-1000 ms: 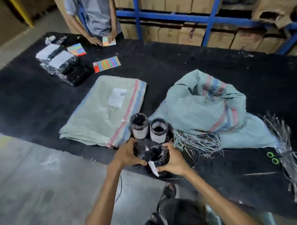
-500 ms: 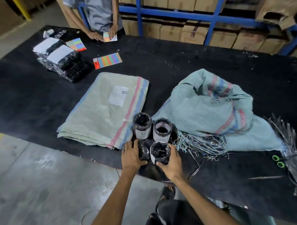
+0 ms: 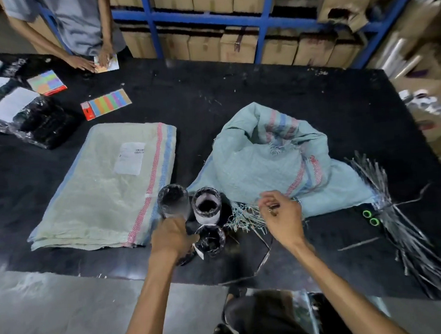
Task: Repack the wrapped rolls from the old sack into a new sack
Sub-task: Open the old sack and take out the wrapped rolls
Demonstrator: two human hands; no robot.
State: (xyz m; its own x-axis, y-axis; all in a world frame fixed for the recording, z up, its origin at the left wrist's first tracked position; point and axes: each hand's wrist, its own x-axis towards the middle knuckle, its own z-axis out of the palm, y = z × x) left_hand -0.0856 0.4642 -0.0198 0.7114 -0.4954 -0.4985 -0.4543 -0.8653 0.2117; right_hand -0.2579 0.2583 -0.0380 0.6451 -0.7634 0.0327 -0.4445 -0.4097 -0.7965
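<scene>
Three black plastic-wrapped rolls stand upright near the table's front edge: one at the rear left [image 3: 173, 201], one at the rear right [image 3: 206, 205], one in front [image 3: 210, 239]. My left hand [image 3: 170, 238] grips a fourth roll [image 3: 186, 257] beside them, mostly hidden under my palm. My right hand [image 3: 282, 214] hovers empty, fingers loosely curled, above the frayed mouth of the crumpled blue-green old sack [image 3: 264, 160]. The new sack [image 3: 109, 186] lies folded flat to the left, touching the rear left roll.
Green-handled scissors [image 3: 370, 217] and a bundle of black strips [image 3: 406, 229] lie at the right. Wrapped black packs [image 3: 22, 117] and colour cards [image 3: 105, 105] are at the far left, where another person [image 3: 82, 26] stands. Blue shelving with cartons [image 3: 209, 41] runs behind the black table [image 3: 236, 90].
My right hand let go of the front roll and rose to the right, over the old sack's frayed mouth. My left hand stays on the roll at the front left.
</scene>
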